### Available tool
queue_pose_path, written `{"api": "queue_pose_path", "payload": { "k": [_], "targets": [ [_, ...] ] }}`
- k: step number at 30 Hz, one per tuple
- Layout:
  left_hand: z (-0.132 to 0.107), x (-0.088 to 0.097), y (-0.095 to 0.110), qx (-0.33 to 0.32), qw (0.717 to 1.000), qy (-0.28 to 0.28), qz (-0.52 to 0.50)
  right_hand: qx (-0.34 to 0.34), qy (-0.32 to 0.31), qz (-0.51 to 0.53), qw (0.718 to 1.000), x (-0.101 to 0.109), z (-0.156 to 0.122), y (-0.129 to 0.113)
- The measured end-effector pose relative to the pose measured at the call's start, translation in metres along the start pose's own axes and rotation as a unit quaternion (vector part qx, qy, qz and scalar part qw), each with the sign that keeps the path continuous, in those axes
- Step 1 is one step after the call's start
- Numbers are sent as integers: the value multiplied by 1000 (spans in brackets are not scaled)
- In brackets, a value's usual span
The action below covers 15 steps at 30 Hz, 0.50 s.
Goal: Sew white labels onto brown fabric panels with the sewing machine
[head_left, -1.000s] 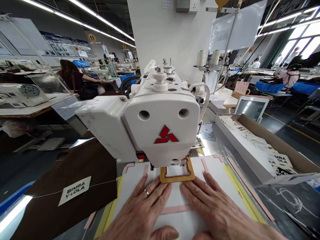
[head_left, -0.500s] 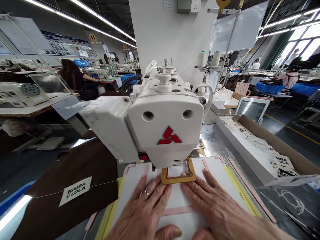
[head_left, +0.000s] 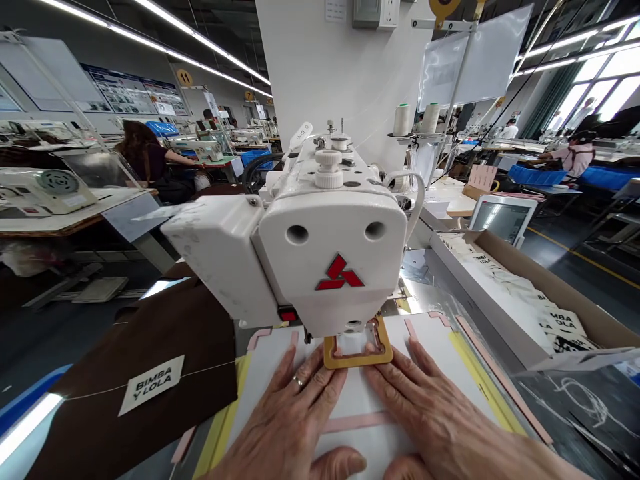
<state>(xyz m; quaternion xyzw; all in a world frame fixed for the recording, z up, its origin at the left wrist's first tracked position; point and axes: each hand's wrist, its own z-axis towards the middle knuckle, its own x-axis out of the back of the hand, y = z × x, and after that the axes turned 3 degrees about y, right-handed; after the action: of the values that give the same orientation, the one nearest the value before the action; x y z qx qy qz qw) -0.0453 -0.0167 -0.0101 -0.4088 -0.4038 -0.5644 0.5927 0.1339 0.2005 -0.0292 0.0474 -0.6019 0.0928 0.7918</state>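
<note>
A white sewing machine head [head_left: 320, 260] with a red three-diamond logo stands right in front of me. Under it lies a white template sheet [head_left: 440, 353] with pink strips and yellow tape edges. A tan rectangular clamp frame [head_left: 356, 359] rests on the sheet below the needle. My left hand [head_left: 295, 417], with a ring on one finger, lies flat on the sheet, its fingertips touching the frame's near edge. My right hand [head_left: 430, 413] lies flat beside it, fingers spread, fingertips at the frame's right corner. Neither hand holds anything.
Dark brown fabric [head_left: 130, 373] bearing a white "BIMBA Y LOLA" label [head_left: 151, 383] lies at the left. A cardboard box [head_left: 560, 293] of printed labels sits at the right, with a small screen [head_left: 503, 217] behind it. Other people work at sewing stations far left and far right.
The machine head appears slightly nearer and the frame shifted a little under it. Both hands stay flat on the sheet, having crept forward slightly.
</note>
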Motion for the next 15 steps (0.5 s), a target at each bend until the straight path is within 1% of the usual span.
{"api": "queue_pose_path", "payload": {
  "k": [3,6,9,12,15],
  "targets": [
    [0,0,0,5,1000,-13,-10,15,10,-13,1000,1,-1,-2],
    [2,0,0,4,1000,-12,-14,34,23,-6,999,2,0,-4],
    [3,-1,0,0,1000,-15,-8,36,29,0,999,6,5,-7],
    [-1,-5,-2,-6,999,-31,16,19,5,11,1000,8,12,-10],
    [-9,-18,-6,-20,999,-15,21,-10,-23,35,999,5,18,-9]
  ]
}}
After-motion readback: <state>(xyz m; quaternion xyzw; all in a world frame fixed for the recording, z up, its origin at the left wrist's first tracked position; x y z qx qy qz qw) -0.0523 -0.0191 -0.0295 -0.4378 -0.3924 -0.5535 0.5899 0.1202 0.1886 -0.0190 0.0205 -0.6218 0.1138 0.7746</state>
